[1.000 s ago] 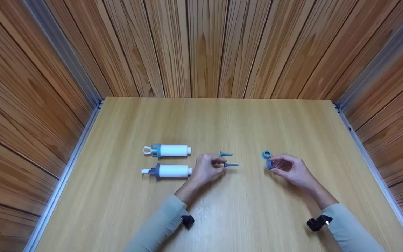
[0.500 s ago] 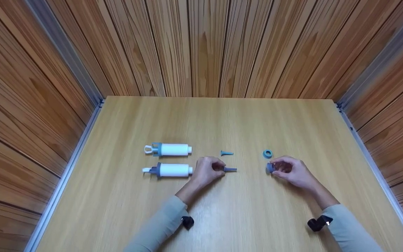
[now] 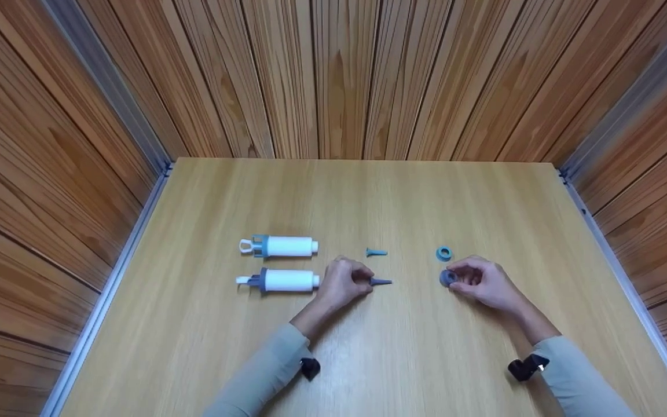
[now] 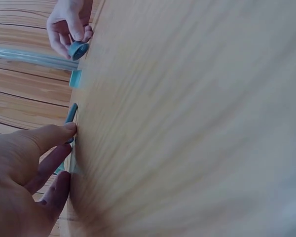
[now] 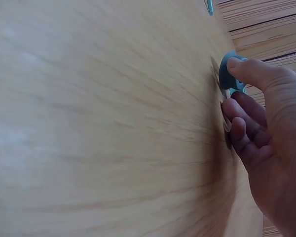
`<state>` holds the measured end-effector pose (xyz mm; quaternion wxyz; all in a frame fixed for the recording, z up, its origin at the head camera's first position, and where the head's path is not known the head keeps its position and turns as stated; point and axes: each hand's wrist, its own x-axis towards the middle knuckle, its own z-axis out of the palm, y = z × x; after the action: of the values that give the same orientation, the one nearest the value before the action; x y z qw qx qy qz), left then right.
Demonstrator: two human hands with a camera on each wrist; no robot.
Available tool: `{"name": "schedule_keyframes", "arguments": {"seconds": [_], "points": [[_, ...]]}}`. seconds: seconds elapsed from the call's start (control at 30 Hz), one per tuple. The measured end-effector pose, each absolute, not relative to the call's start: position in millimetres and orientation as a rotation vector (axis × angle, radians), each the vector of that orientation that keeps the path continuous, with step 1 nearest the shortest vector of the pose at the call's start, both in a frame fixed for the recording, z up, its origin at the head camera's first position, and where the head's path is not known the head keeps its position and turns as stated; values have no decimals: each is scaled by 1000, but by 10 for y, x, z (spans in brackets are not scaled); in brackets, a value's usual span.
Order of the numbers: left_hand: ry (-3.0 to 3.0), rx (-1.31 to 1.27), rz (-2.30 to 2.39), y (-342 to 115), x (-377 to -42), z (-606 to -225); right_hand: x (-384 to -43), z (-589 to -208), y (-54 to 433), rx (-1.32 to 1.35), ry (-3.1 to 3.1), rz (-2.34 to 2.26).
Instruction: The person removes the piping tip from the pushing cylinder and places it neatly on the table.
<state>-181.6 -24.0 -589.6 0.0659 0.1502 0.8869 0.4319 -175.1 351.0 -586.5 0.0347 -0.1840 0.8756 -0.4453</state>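
Note:
My left hand [image 3: 345, 282] pinches the wide end of a dark blue-grey tapered nozzle [image 3: 381, 282] between thumb and finger, low at the tabletop; its narrow end points right. To the right, my right hand [image 3: 484, 282] holds a matching blue-grey ring cap [image 3: 448, 278] by its edge, the thumb on it in the right wrist view. A teal nozzle [image 3: 376, 252] lies just behind the first one, and a teal ring cap [image 3: 443, 253] lies behind the right hand's fingers. Left of the left hand lies a white syringe-like tube with a blue-grey collar [image 3: 288, 281].
A second white syringe-like tube with a teal collar [image 3: 290, 247] lies behind the first, parallel to it. Wood-patterned walls [image 3: 339, 81] close the wooden table [image 3: 333, 197] at the back and both sides, with metal rails along the corners.
The left hand has brought the blue-grey nozzle slightly nearer the front. The ring cap in the right hand has turned to show its opening, and it now stands apart from the teal ring cap.

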Motion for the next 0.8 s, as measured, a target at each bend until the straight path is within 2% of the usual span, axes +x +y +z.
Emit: {"name": "schedule_keyframes", "arguments": {"seconds": [0.8], "points": [[2631, 470, 1362, -239, -1814, -5833, -1755, -5785, 3550, -512, 2655, -1354]]}}
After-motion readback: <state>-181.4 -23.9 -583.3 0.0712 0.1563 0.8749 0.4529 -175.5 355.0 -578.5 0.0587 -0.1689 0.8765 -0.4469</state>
